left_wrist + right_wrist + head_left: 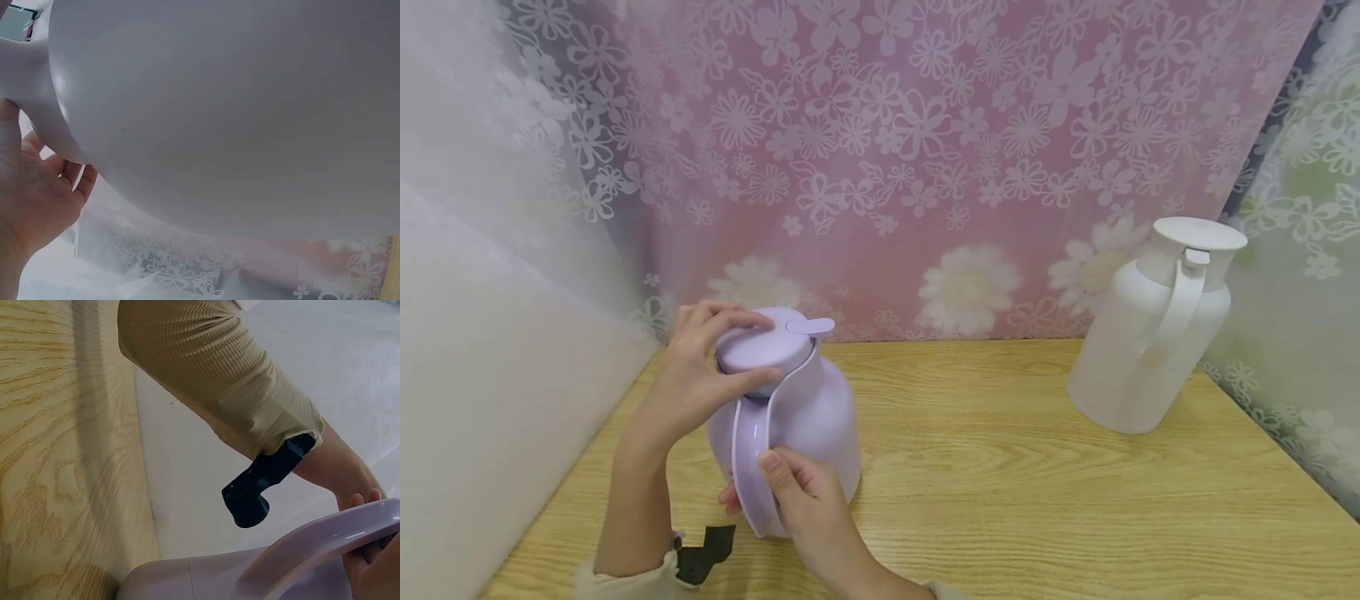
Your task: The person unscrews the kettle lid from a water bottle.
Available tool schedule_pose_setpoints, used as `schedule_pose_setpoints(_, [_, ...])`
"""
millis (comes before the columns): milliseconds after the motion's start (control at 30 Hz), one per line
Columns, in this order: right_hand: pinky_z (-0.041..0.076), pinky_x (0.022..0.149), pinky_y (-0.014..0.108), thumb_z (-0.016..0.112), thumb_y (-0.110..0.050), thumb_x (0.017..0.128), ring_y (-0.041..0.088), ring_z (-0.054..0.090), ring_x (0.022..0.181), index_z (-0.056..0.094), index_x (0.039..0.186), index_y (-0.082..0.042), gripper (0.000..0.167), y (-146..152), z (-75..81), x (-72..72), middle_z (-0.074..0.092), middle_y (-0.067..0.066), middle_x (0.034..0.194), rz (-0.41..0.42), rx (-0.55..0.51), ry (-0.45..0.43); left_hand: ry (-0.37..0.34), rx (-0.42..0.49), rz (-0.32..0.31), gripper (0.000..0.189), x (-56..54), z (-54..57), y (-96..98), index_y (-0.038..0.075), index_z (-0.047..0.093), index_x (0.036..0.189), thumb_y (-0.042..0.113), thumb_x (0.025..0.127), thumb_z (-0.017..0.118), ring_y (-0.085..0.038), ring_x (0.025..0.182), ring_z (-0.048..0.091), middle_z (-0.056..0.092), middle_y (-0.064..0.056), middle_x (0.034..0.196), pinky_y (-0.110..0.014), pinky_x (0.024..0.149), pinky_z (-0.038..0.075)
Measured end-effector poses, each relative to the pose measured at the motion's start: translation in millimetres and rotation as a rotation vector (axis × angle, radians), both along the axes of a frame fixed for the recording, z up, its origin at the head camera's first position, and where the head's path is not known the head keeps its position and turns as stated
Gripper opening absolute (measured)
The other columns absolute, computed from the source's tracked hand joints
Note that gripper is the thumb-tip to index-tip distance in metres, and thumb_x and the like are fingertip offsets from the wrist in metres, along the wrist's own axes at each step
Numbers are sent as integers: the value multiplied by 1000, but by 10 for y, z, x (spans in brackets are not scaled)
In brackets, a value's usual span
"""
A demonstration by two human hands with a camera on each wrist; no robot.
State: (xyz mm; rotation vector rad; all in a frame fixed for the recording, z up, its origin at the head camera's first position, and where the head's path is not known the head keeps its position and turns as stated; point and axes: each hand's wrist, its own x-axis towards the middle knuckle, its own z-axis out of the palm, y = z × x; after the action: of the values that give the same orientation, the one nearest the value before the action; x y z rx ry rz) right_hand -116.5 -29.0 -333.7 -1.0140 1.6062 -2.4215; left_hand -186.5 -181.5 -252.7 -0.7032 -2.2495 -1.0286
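A lilac thermos jug (816, 417) with a round lid (766, 342) stands tilted in the head view, its handle (751, 467) towards me. My left hand (688, 371) grips the lid, fingers over its far edge and thumb on the near edge. Lower down, my right hand (812, 500) holds the handle, thumb in front and fingertips showing on its other side. A small tab (812, 327) sticks out to the right from the lid. The jug's body (219, 125) fills most of the left wrist view. In the right wrist view, the curved handle (337, 534) shows at lower right.
A white jug (1138, 350) with a grey neck stands at the right of the wooden table (970, 500). Flowered curtains (887, 167) close off the back and sides. A black camera mount (250, 490) juts from the left sleeve (231, 394).
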Motion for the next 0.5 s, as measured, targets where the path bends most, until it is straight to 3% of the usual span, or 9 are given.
schedule_pose_setpoints(233, [52,72,33,34,-18,101,17,65,79,57,94,11,38,0,-12,-14,60,34,85,-4,9,3,-56,30,-2,54,7,-22,-5,14,60,117,16,68,83,-20,114,31,47,-1,123,-45,84,30])
schedule_pose_setpoints(333, [52,72,32,34,-19,101,12,64,79,57,93,11,39,1,-13,-12,60,34,86,-1,17,-3,-133,72,-13,63,18,-69,-20,15,50,130,18,73,79,-22,121,28,40,-2,134,-51,91,27])
schedule_pose_setpoints(500, [51,73,32,35,-19,101,13,64,79,57,94,12,39,2,-14,-15,60,35,86,0,13,3,-291,121,-62,68,17,-146,-41,19,36,140,20,82,70,-27,118,34,33,-6,137,-53,91,29])
